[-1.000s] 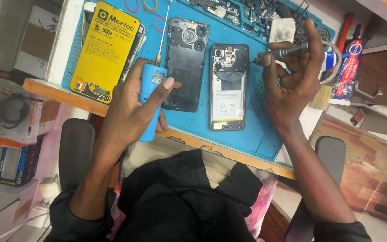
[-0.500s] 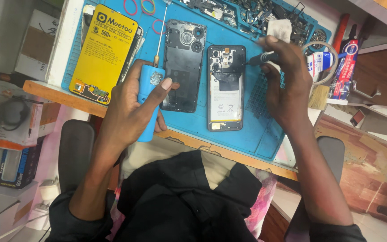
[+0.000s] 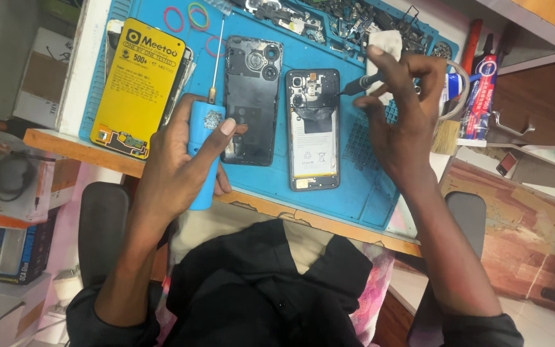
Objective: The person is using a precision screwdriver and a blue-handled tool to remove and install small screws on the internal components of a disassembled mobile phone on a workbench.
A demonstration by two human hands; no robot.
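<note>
Opened phone (image 3: 313, 128) at frame centre on the blue mat (image 3: 367, 186), right hand (image 3: 399, 122) pinching a dark tool (image 3: 361, 83) near its camera end, left hand (image 3: 175, 160) wrapped around a blue electric screwdriver (image 3: 203, 154); best kept steady, tip upright, light pressure only.

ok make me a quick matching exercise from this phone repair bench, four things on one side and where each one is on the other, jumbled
Things:
1. blue electric screwdriver
2. opened phone with white battery
3. yellow card
4. black phone back cover

Places:
A. at the left edge of the blue mat
B. gripped in the left hand
C. lying between the screwdriver and the opened phone
D. just left of the right hand, which holds a thin dark tool

Pairs: 1-B, 2-D, 3-A, 4-C
</note>
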